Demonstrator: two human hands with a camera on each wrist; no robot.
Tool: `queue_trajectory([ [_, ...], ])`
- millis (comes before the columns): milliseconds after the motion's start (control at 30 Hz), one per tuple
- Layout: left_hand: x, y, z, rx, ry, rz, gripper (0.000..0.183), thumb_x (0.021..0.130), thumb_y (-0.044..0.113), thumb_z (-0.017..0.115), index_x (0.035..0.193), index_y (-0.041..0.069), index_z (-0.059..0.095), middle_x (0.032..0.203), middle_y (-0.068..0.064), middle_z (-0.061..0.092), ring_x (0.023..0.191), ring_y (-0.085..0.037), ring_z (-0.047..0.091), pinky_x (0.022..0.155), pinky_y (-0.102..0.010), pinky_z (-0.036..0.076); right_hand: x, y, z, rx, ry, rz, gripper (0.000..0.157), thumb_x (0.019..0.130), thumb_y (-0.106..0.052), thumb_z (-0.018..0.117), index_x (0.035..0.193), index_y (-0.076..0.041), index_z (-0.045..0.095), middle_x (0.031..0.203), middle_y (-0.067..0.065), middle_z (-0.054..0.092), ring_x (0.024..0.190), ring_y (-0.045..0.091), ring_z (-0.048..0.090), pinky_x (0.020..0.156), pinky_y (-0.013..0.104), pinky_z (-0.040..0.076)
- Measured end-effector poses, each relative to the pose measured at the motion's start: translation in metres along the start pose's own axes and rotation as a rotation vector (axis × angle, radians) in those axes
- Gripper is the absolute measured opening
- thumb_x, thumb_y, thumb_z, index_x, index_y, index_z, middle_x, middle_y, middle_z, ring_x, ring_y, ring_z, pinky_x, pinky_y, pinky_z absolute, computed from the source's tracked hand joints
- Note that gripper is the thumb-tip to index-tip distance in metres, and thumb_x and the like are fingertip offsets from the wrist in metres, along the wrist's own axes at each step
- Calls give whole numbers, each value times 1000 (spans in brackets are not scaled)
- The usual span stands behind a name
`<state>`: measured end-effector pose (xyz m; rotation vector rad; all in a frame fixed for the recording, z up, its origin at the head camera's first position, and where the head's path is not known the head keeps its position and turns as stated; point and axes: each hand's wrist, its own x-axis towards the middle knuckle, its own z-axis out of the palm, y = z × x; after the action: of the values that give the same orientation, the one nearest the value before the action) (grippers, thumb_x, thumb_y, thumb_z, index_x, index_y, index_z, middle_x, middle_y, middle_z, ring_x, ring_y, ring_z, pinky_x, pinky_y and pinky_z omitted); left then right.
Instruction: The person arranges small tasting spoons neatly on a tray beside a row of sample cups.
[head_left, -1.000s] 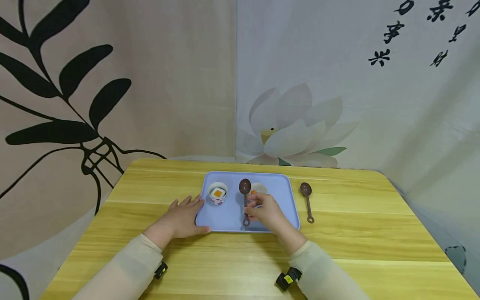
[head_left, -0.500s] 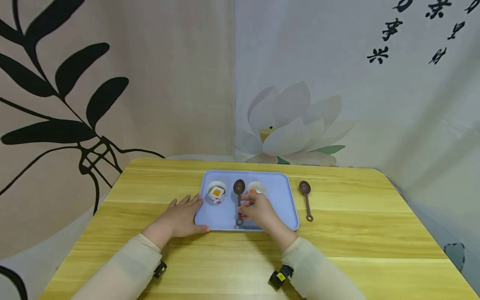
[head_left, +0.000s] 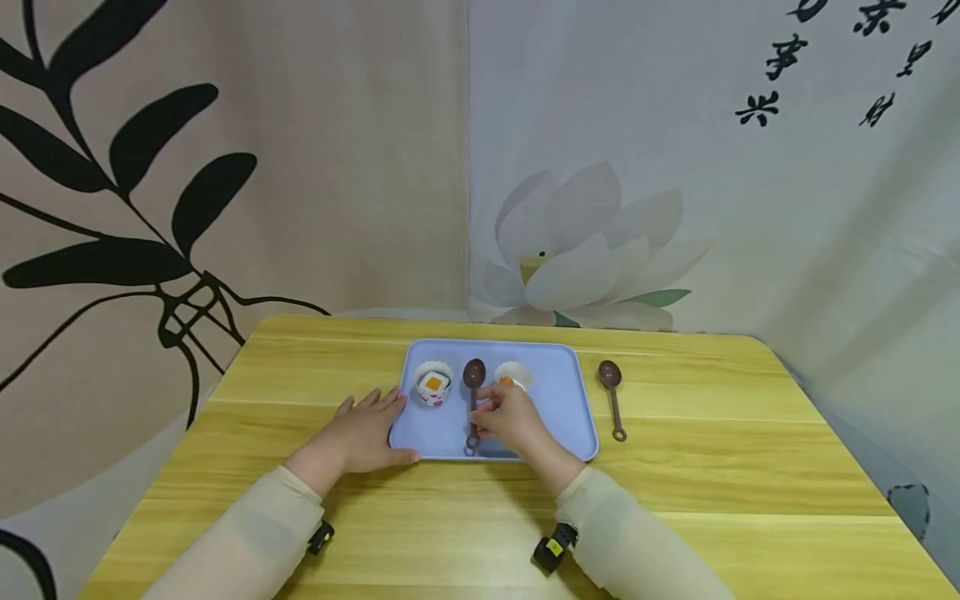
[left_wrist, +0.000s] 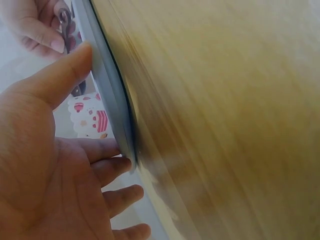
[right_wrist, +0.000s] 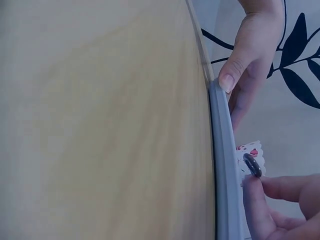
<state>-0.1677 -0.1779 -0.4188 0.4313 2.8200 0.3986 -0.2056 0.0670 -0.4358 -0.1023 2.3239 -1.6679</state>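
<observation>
A brown spoon (head_left: 473, 379) lies lengthwise over the blue tray (head_left: 562, 433), between two paper cups, its bowl pointing away. My right hand (head_left: 513, 419) pinches its handle between thumb and fingers; in the right wrist view the handle's ring end (right_wrist: 253, 165) shows beside the fingertips. My left hand (head_left: 360, 437) rests with spread fingers on the tray's near left corner, thumb on the front rim. Left of the spoon, a patterned cup (head_left: 433, 385) holds a white piece with an orange square on top. The other cup (head_left: 514, 373), with something orange inside, is partly hidden behind my right hand.
A second brown spoon (head_left: 611, 392) lies on the wooden table (head_left: 712, 458) to the right of the tray. Behind the table hangs a printed curtain (head_left: 375, 167). Each wrist bears a black strapped device (head_left: 553, 547).
My right hand has moved a little left across the tray, taking the spoon toward the left cup. The left hand keeps its place on the tray corner.
</observation>
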Motion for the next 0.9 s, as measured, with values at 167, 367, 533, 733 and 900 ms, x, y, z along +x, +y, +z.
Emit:
queue_trajectory([
  [167,0,-1,0,-2,-4,-4,100,84,61,71,153,-2,36,161,-20,27,147,-47,22,114,-70,13,3,-3,2,1,0,29,29,87,6,72,114,9,62,82,12,66,62,14,64,62,32,60],
  [367,1,-1,0,-5,-2,-4,100,84,62,71,153,-1,36,161,-19,28,147,-47,22,114,-70,13,5,-5,3,-29,-5,46,29,87,6,71,114,10,61,81,12,66,61,15,65,61,32,60],
  [533,1,-1,-1,-8,-6,-6,100,84,62,71,153,-1,36,161,-19,27,147,-47,22,114,-70,12,7,-5,4,-53,-16,48,29,86,6,72,113,10,61,81,12,64,60,15,64,60,32,60],
  [733,-1,-1,-2,-14,-11,-9,100,84,62,71,153,-1,35,161,-20,27,147,-47,21,114,-70,12,8,-4,9,-96,-23,52,29,86,5,73,112,9,61,81,10,64,60,16,66,60,31,60],
  [900,-2,0,-3,-15,-4,-7,100,84,61,71,153,-1,36,161,-20,27,147,-47,22,114,-70,12,8,-6,12,-125,-14,39,29,86,5,74,112,9,62,80,10,64,60,17,67,59,31,60],
])
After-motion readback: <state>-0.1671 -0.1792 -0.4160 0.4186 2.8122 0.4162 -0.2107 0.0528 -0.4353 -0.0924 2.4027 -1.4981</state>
